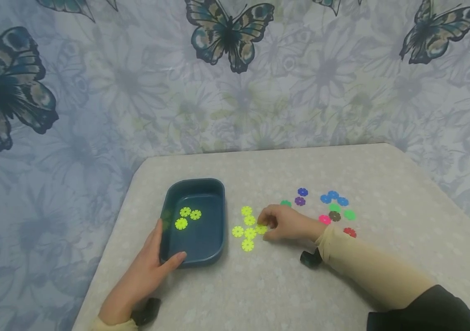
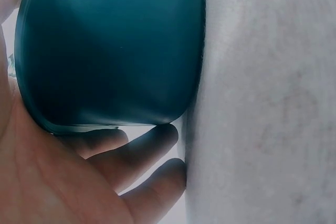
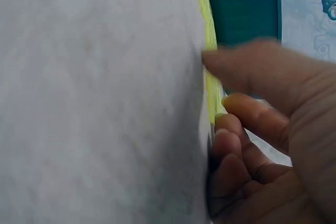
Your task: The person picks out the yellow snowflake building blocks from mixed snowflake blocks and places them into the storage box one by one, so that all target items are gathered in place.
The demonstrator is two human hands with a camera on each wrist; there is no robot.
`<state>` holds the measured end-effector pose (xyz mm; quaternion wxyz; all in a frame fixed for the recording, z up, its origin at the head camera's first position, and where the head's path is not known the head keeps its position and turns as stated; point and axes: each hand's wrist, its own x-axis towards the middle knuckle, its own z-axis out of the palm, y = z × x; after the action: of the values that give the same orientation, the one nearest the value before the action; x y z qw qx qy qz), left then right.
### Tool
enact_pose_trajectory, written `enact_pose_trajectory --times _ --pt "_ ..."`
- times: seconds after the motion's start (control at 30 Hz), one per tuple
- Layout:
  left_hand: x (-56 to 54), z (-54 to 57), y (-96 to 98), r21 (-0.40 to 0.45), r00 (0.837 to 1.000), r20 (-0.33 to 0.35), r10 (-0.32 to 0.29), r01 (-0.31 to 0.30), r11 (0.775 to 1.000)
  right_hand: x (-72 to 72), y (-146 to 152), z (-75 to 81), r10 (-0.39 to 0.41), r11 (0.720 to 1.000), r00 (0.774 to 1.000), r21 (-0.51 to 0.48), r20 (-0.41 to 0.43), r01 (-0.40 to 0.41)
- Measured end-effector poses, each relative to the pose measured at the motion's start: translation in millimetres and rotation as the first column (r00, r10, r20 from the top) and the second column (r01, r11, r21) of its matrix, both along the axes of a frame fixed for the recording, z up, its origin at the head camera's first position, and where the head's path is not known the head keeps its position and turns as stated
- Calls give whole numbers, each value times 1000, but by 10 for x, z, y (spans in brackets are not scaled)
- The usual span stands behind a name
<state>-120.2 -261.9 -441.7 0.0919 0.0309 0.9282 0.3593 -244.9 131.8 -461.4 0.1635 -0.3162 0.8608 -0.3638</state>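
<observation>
Tray [image 1: 201, 243], dark teal, is gripped at its rim by the left hand [image 1: 145, 266]; 1 yellow flower-shaped disc [image 1: 261, 229] is straddled by the right hand [image 1: 287, 223], whether pinched cannot be told.

Blue tray [image 1: 201, 241], yellow discs [image 1: 250, 233] inside and beside

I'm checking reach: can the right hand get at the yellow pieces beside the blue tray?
Likely yes: the right hand is at the nearest of the yellow pieces, nothing seems to cover the rest, and the left hand holds the blue tray, clear of them.
</observation>
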Motion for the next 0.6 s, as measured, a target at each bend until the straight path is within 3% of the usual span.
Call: enact_pose_trajectory --times 0.6 --pt "-17 -46 -6 12 1000 -26 -11 12 1000 3 -27 -70 -21 999 989 38 -145 27"
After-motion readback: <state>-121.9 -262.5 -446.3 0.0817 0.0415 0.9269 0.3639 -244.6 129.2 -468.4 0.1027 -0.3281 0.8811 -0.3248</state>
